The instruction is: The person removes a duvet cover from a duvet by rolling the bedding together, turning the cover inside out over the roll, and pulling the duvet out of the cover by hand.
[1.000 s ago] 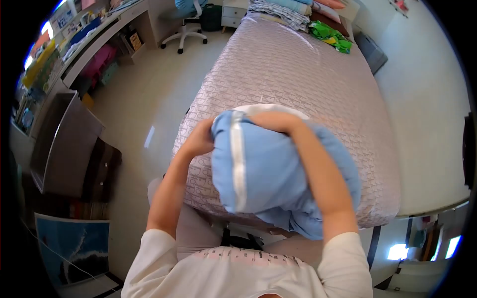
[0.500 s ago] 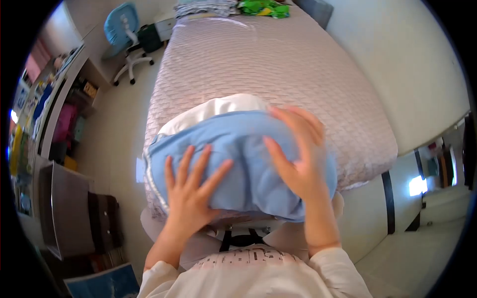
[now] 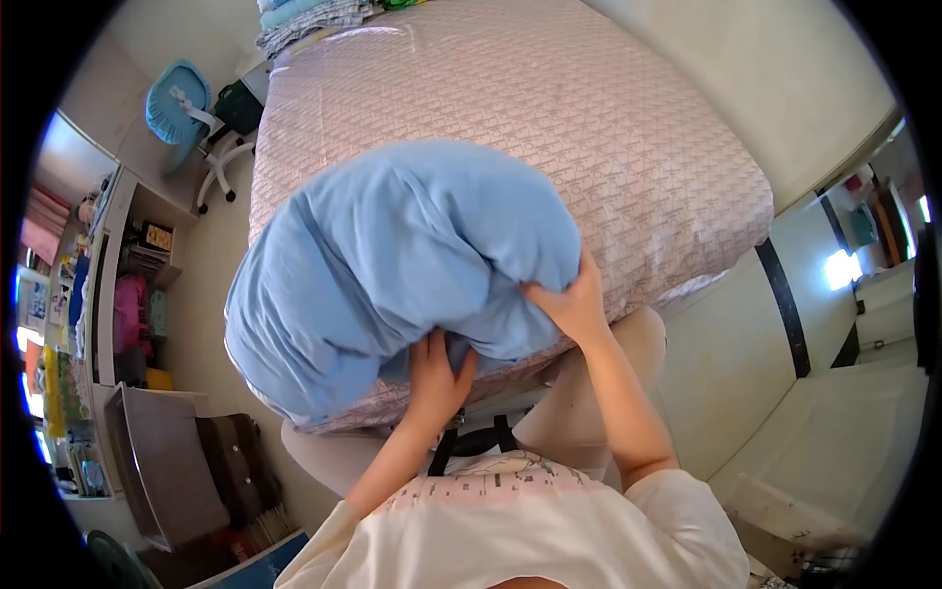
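Observation:
A plump pillow in a light blue pillowcase point(image 3: 392, 245) lies bunched and curved at the near end of the bed, its cloth deeply creased. My left hand point(image 3: 439, 383) is at its lower middle edge, fingertips pushed into the folds and partly hidden, thumb on the near side. At the right end, my right hand point(image 3: 574, 306) grips the pillow, with the thumb on top of the cloth and the other fingers round the far side. No white cloth shows now.
The bed point(image 3: 667, 187) has a pink quilted cover. Folded bedding point(image 3: 314, 25) is stacked at its far left. On the left are a blue swivel chair point(image 3: 182, 103), shelves point(image 3: 147, 240) and a brown cushion point(image 3: 235, 461). A pale wall point(image 3: 775, 79) borders the bed's right side.
The pillow has turned and bunched, its blue cloth now covering the white part seen before. My left hand went from lying spread on top to the lower edge; my right hand now grips the right end.

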{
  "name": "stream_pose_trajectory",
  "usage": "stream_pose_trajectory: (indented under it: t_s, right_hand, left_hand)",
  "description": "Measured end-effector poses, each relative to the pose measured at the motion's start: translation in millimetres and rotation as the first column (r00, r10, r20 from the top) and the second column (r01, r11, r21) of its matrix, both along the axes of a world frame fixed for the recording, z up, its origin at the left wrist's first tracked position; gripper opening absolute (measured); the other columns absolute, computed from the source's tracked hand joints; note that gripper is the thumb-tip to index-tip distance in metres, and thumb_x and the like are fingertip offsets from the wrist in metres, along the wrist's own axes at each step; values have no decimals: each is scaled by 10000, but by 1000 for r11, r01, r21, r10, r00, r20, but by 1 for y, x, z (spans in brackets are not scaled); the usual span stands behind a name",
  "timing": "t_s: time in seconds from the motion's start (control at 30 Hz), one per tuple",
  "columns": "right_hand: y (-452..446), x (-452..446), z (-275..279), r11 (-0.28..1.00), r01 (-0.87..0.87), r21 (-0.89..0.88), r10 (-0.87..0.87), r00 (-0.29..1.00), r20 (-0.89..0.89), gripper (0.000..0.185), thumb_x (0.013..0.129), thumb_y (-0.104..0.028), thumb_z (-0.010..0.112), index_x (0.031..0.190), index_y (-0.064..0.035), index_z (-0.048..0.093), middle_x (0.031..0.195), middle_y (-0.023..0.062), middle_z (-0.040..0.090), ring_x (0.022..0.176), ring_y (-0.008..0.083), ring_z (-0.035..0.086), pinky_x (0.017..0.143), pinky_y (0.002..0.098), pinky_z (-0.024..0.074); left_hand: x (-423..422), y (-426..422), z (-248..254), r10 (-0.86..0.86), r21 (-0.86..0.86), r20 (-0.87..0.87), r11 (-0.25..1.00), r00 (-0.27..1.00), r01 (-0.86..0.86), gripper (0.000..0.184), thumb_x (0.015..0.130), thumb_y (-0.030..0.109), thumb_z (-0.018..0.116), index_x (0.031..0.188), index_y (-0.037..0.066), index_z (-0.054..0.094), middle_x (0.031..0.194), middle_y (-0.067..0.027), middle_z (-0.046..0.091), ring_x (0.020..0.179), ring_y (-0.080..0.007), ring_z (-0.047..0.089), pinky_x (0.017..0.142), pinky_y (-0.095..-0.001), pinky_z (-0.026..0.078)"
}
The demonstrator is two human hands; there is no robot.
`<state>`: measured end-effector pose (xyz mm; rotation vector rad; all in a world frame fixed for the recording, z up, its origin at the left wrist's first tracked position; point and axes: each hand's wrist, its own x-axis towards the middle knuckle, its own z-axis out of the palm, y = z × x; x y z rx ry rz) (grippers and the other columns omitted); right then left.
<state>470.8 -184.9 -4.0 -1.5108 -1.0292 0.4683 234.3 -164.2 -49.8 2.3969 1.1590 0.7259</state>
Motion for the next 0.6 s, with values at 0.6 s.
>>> stream_pose_trajectory:
  t_s: [0.6]
  right_hand:
    - [-23, -88, 69, 865, -228, 446, 135, 963, 232, 973, 614, -280, 953, 1420, -63, 452, 1473, 187, 471, 1323, 357, 462, 1096, 484, 347]
  left_hand:
    - [-81, 35, 78, 217, -363, 677, 930, 703, 63, 807, 699, 152, 886, 1373, -38, 486, 1342, -152, 587, 1226, -220, 568, 1036, -373, 458]
